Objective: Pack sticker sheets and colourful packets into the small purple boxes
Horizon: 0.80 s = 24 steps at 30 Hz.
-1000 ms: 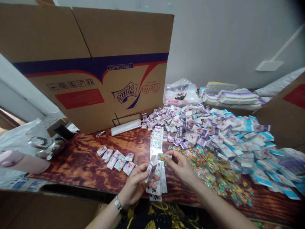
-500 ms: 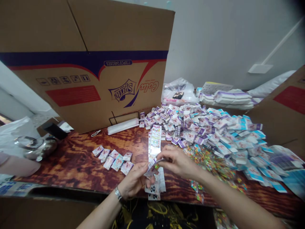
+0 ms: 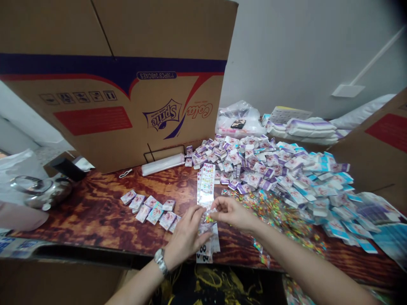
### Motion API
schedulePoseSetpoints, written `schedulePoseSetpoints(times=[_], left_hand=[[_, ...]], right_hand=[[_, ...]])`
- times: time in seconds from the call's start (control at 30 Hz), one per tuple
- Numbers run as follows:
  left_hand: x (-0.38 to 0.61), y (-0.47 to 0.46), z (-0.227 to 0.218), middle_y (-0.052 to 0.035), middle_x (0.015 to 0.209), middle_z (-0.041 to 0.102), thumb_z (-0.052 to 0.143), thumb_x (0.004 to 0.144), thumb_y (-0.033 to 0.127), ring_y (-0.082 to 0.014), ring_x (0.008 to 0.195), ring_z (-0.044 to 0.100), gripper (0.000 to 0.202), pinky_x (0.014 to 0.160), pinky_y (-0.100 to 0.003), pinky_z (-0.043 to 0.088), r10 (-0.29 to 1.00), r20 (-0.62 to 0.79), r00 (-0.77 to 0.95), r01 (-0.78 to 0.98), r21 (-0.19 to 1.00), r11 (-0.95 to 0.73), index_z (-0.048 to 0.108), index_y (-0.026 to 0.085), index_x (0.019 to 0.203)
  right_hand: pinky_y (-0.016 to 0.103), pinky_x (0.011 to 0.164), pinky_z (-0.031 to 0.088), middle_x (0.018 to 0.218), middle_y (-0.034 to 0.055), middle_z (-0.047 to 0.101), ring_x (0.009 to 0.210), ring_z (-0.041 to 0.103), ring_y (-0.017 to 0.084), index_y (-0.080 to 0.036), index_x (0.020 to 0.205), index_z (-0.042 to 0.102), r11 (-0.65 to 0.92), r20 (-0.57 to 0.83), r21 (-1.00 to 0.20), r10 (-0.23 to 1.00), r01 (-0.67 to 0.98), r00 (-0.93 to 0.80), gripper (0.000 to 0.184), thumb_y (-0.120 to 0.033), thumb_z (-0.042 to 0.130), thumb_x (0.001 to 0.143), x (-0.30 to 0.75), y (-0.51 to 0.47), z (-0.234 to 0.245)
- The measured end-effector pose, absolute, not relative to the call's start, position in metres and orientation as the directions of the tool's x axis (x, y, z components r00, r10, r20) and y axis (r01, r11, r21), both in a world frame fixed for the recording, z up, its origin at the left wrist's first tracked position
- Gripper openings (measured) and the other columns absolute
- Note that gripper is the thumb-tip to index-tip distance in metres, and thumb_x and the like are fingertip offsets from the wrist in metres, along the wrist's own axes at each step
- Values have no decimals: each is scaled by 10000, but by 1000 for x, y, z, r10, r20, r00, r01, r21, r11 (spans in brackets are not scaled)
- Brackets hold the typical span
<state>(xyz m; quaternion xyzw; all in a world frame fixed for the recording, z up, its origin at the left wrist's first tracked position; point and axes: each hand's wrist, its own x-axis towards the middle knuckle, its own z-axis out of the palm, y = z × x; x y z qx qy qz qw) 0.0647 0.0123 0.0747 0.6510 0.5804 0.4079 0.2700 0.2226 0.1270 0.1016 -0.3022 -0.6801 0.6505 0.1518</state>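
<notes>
left hand: this hand (image 3: 187, 233) now has its back turned up, unlike half a second ago when the thumb side faced up; its fingers and thumb close around a small pale box (image 3: 205, 227).
right hand: thumb and fingertips of this hand (image 3: 233, 214) pinch narrowly on a bright candy packet (image 3: 209, 218), held right against the box.
hard to see: the left fingers cover most of the box, so how far the packet is inside cannot be told.
under the grip: sticker sheets (image 3: 208, 182), partly covered by both hands.
left of the grip: a cluster of closed boxes (image 3: 155, 212), the nearest overlapped by the left hand; farther off, a metal kettle (image 3: 51, 192) and a pink bottle (image 3: 22, 217) cut off by the edge.
right of the grip: loose candy packets (image 3: 280, 216), partly behind the right forearm.
beyond the grip: a heap of small cartons (image 3: 254, 165), a plastic bundle (image 3: 163, 164) and a tall cardboard box (image 3: 133, 38) blocking the wall.
</notes>
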Motion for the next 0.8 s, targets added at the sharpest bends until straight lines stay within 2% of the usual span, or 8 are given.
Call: schedulePoseSetpoints(times=[0.1,0.17,0.3,0.43,0.63,0.8], left_hand=[[63,9,63,-123,1073,575,547,824,207,-268,1000,522,438,847,-416,443,962,271,18,715,669,-202,447,176,1250],[61,10,57,-121,1078,579,543,837,215,-252,994,533,452,840,-401,457,955,296,25,749,627,-214,402,165,1263],[60,14,57,-116,1114,571,574,834,275,-227,1018,545,462,861,-363,466,952,307,7,718,660,-218,384,174,1243],[65,15,61,-117,1136,549,529,857,225,-220,1053,522,434,890,-370,451,954,298,40,691,681,-242,362,182,1255],[67,11,58,-131,1231,494,501,868,218,-224,1151,466,457,962,-390,407,954,286,84,644,715,-271,329,188,1290],[69,9,58,-123,1240,500,503,871,248,-221,1141,483,461,956,-378,419,977,207,46,621,760,-191,333,196,1296]], right_hand=[[224,545,326,621,-45,471,572,430,95,-166,772,539,11,-177,-973,603,231,-778,290,-400,691,692,224,129,99],[223,543,323,632,-40,479,577,430,96,-163,781,543,35,-179,-968,597,248,-782,258,-372,677,713,226,133,100],[225,540,333,629,-34,492,576,434,99,-164,795,547,98,-186,-951,574,292,-797,184,-318,639,751,231,139,108],[223,529,326,610,-43,474,567,424,96,-166,794,547,208,-147,-925,574,317,-806,137,-274,624,759,233,144,111],[208,520,329,650,-45,487,567,425,80,-168,780,528,4,-228,-965,486,263,-844,198,-295,662,706,237,151,107],[205,498,327,621,-50,491,536,420,77,-167,781,531,29,-240,-958,465,285,-852,173,-278,644,713,242,156,111]])
